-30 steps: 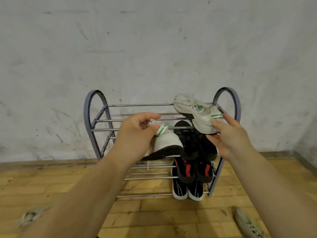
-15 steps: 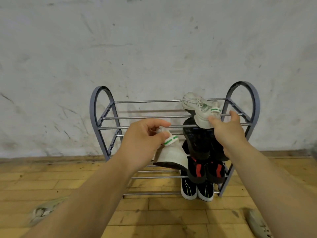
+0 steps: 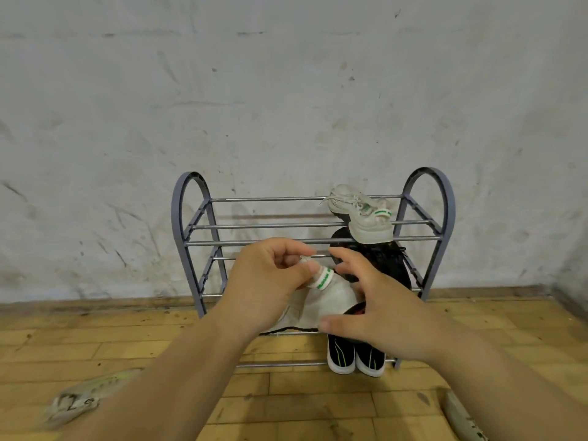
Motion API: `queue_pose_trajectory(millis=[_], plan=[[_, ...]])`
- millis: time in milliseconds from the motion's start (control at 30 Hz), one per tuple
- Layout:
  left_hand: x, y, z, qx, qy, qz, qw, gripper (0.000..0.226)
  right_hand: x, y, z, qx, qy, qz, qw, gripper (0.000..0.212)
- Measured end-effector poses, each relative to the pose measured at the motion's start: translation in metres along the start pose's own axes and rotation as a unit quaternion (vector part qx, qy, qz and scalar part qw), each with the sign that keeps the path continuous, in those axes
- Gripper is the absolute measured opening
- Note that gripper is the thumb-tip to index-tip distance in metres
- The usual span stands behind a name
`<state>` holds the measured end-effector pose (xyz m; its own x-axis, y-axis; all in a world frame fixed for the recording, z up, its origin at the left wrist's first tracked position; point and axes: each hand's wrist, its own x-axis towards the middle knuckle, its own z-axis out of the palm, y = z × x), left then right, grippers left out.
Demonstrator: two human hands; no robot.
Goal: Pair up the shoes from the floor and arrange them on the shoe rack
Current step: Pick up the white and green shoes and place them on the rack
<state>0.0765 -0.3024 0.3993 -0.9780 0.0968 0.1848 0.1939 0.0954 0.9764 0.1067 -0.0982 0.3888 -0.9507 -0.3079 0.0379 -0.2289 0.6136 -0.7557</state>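
L hand pinches white shoe, R hand spread open; rack top holds sneaker.

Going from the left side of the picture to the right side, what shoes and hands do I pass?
Pale shoe lying on the floor → left hand, pinching a white shoe → right hand → floor shoe at the right edge.

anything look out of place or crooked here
The white sneaker lies diagonally across the top bars of the rack, unpaired. A loose shoe lies on the floor bottom left, another shoe bottom right.
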Motion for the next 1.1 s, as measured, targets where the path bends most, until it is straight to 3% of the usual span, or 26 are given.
queue_pose_trajectory(millis=[233, 400, 533, 767, 900, 1033, 1100], plan=[[-0.015, 0.008, 0.002, -0.007, -0.029, 0.018, 0.999, 0.014, -0.017, -0.006, 0.001, -0.004, 0.014, -0.016, 1.0, 0.111], [-0.018, 0.013, 0.001, -0.003, -0.027, 0.045, 0.999, 0.022, -0.023, -0.007, -0.009, 0.0, 0.036, -0.024, 0.999, 0.1], [-0.011, 0.01, -0.01, 0.127, 0.021, 0.069, 0.989, 0.039, -0.025, -0.004, -0.027, 0.042, 0.075, -0.021, 0.996, 0.092], [-0.001, -0.007, -0.027, 0.288, -0.017, 0.048, 0.956, 0.085, -0.031, 0.001, -0.053, 0.203, 0.149, -0.073, 0.965, 0.082], [0.004, 0.0, -0.031, 0.178, 0.043, -0.011, 0.983, 0.08, -0.033, -0.001, -0.051, 0.307, 0.113, -0.102, 0.939, 0.095], [0.009, -0.007, -0.036, 0.04, 0.037, -0.031, 0.998, 0.085, -0.032, -0.003, -0.042, 0.354, 0.075, -0.109, 0.926, 0.09], [0.01, -0.013, -0.038, 0.021, 0.032, -0.021, 0.999, 0.085, -0.031, -0.001, -0.04, 0.359, 0.066, -0.099, 0.926, 0.091]])
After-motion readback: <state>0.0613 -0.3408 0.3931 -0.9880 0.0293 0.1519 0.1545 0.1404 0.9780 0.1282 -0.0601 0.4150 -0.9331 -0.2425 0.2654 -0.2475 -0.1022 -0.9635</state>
